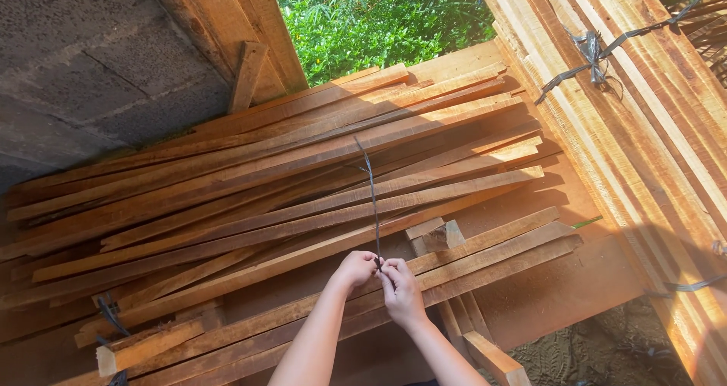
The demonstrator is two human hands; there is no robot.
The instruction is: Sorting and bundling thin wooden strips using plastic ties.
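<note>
left hand (354,269) pinches the lower end of a thin dark strap (371,197) | right hand (401,291) closed on the same end, touching the left | strap rises upright above the pile of rough wooden slats (265,197) | tied timber bundle (628,113) at right

— Where does the view sit?

— There's just one, on the person's head, tilted steeply down and forward over a heap of wooden slats (288,182).

— How near?

— Close: the forearms enter from the bottom edge, and both hands meet low at centre. Farther up it reaches green foliage (363,23); a concrete wall (91,68) fills the upper left, bundled planks (636,113) the right.
</note>
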